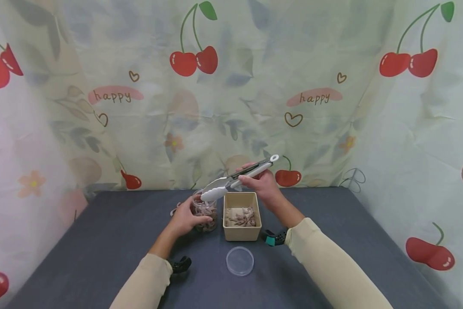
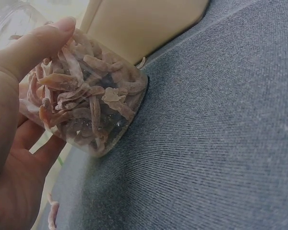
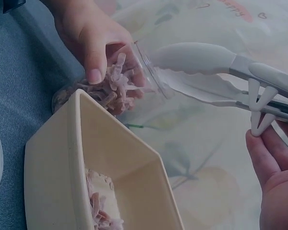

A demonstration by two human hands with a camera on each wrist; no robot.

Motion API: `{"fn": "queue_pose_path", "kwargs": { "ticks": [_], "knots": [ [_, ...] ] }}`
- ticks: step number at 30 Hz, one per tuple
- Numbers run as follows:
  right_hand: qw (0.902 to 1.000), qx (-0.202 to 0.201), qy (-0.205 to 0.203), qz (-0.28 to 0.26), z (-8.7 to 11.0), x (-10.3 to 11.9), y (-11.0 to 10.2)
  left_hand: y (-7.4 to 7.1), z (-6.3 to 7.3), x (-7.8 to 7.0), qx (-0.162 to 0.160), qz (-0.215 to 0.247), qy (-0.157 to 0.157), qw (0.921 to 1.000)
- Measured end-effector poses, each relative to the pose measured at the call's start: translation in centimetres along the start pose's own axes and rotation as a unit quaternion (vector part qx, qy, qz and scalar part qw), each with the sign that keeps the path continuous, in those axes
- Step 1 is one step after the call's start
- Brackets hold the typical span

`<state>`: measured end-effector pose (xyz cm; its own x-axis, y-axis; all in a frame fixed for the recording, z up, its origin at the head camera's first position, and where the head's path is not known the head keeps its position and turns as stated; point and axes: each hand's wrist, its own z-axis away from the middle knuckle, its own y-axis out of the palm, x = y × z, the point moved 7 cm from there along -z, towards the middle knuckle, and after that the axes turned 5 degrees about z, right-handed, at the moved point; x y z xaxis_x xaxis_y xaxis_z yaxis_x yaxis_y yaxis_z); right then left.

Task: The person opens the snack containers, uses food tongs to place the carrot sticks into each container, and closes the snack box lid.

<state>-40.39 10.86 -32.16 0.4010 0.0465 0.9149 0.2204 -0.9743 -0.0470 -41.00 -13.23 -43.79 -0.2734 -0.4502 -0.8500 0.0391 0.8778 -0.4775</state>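
Observation:
My left hand grips a clear plastic jar around its side. Inside the jar are many pale pinkish-brown dried strips. In my right hand is a pair of tongs with white scalloped heads and a white hanging loop. The tong heads stand at the jar's open mouth, a little apart from each other, with no strip between them. Just right of the jar is a beige rectangular bin, holding a small heap of the same strips on its floor.
A round translucent lid lies on the dark grey cloth in front of the bin. Behind the jar, some strips lie on the cloth at its left. A patterned curtain hangs behind the table and along both sides.

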Motion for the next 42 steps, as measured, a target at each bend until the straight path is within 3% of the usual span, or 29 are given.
{"fn": "queue_pose_path", "kwargs": {
  "ticks": [10, 19, 28, 42],
  "knots": [
    [0.9992, -0.026, -0.009, -0.029, 0.8, 0.9, -1.4, 0.0, 0.1, -0.1, -0.004, -0.004, 0.015, 0.9999],
    [0.9976, -0.036, -0.021, -0.056, 1.4, 1.6, -3.1, 0.0, 0.2, -0.3, -0.003, -0.006, 0.009, 0.9999],
    [0.9981, -0.046, -0.021, -0.034, 1.9, 1.5, -5.2, 0.0, 0.1, -0.2, -0.004, -0.007, 0.011, 0.9999],
    [0.9990, -0.016, -0.020, 0.038, 2.7, 1.1, -7.0, 0.0, 0.2, -0.4, -0.004, -0.011, 0.003, 0.9999]
  ]
}}
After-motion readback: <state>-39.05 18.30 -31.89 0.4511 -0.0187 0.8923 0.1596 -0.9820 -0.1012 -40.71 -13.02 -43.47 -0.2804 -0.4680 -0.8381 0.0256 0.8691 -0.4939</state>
